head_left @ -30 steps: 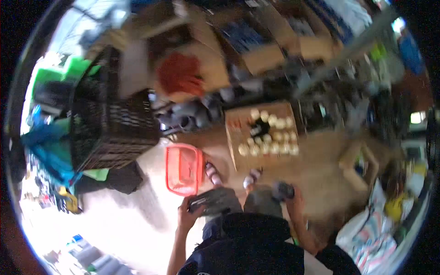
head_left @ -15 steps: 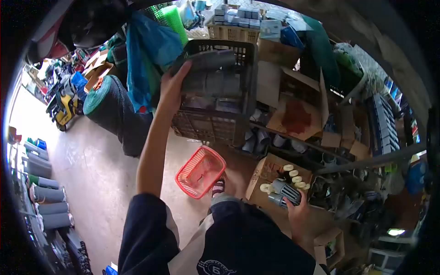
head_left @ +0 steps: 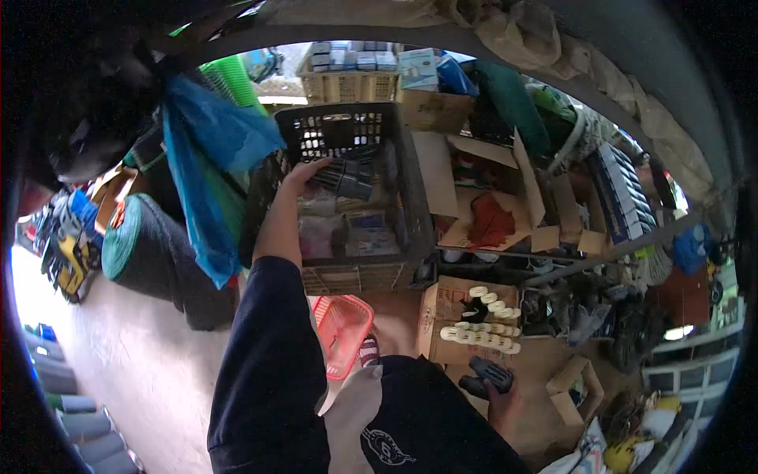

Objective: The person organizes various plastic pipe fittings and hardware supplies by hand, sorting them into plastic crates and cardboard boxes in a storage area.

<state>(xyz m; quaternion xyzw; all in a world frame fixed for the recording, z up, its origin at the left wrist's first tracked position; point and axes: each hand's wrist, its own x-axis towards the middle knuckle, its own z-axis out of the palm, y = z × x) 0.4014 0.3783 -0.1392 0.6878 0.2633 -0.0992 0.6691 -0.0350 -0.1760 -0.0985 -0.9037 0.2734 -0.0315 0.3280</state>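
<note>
My left hand (head_left: pixel 298 180) reaches into a black plastic crate (head_left: pixel 417 213), its fingers closed on dark grey slotted plastic fittings (head_left: pixel 346 175). Clear bags (head_left: pixel 371 237) of small items lie lower inside that crate. Down at the right, my right hand (head_left: pixel 505 401) is wrapped round a pair of grey slotted plastic fittings (head_left: pixel 489 374), one beside the other. Just above them sits a cardboard box (head_left: pixel 430 320) with rows of cream-coloured round pieces (head_left: pixel 480 336) on top.
A red plastic basket (head_left: pixel 347 336) stands on the floor by my foot. Left of the crate hang a blue plastic bag (head_left: pixel 209 150) and a leaning roll of dark netting (head_left: pixel 158 257). Open cartons (head_left: pixel 493 217) line the right, below a metal bar (head_left: pixel 624 246).
My left hand has lowered into the crate with the grey fittings. The right hand has drawn slightly down, away from the box with cream pieces. The view has shifted.
</note>
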